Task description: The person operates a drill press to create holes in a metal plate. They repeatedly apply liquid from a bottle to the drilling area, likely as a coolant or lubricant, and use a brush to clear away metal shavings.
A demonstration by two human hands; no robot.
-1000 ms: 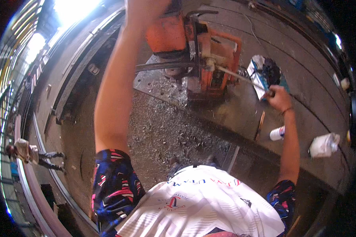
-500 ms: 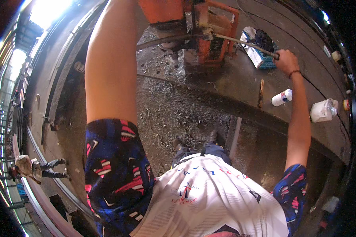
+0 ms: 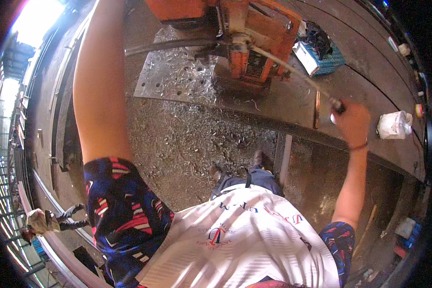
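Metal lever (image 3: 295,72) slants from upper centre down rightward, its end clasped in the right hand's grip (image 3: 353,120).

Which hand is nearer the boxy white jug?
Right. The right hand grips the lever, just left of the white jug; the left hand is out of frame, its arm cut by the top edge, far to the jug's left.

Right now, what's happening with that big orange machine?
A person's right grip is closed around the dark end of a long lever that sticks out from the orange machine. Their left arm stretches up past the picture's edge, so that hand can't be seen. Curly metal shavings lie on the metal plate by the machine.
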